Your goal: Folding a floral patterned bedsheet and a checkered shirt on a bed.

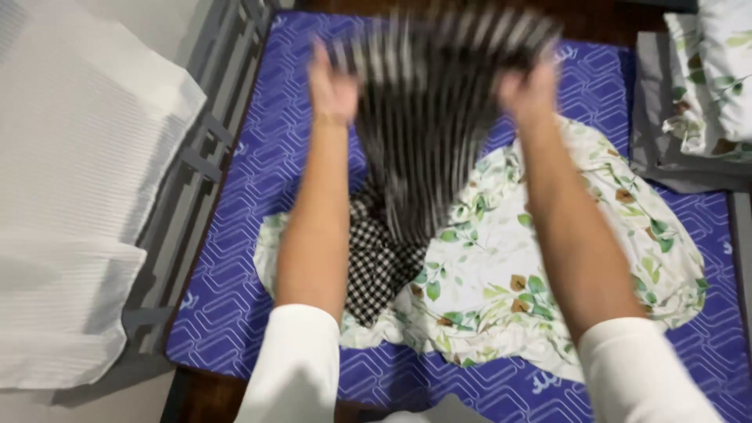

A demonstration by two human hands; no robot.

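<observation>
Holding a striped cloth (427, 117) up over the bed, you had both arms stretched out in front of you, white sleeves pushed up to the elbows. Your left hand (330, 84) was closed on the cloth's upper left edge and your right hand (529, 90) was closed on its upper right edge, though both were blurred, so how the fingers lay on the fabric could not be told. The cloth, black with pale stripes, hung down between your forearms and narrowed toward its lower end. Beneath it lay a black-and-white checked cloth (376, 266), partly covered by your left arm, and that one rested on a white sheet printed with green leaves (548, 290), spread in a loose heap. All of this was on a blue patterned mattress (235, 258). A grey metal bed frame (196, 168) ran along its left side, with white ribbed fabric (70, 196) draped just beside it. More leaf-printed bedding (713, 70) sat at the upper right.
</observation>
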